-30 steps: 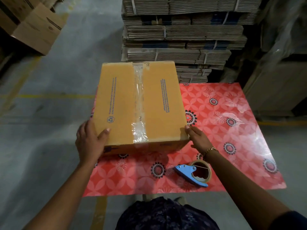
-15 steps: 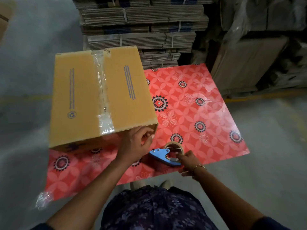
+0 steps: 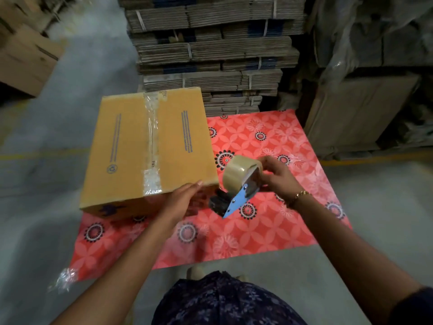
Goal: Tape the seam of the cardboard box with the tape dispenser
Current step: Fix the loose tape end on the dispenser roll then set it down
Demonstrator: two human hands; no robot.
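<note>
A closed cardboard box (image 3: 150, 151) sits on the left part of a red floral-patterned mat (image 3: 269, 221), with its left side reaching past the mat edge over the grey floor (image 3: 46, 207). A strip of clear tape (image 3: 152, 146) runs down the box's centre seam, from the far edge over the near top edge. The left hand (image 3: 185, 198) lies with its fingers extended and together against the box's near right corner, fingertips touching the top edge. The right hand (image 3: 276, 174), a gold bracelet (image 3: 301, 194) at its wrist, is clamped on the tape dispenser (image 3: 241, 184), held in the air just right of that corner. The dispenser's roll of clear tape (image 3: 236, 172) faces up and left, and its blue metal plate (image 3: 236, 202) points down toward the mat. Behind the mat stand bundled stacks of flattened cardboard (image 3: 210, 50).
</note>
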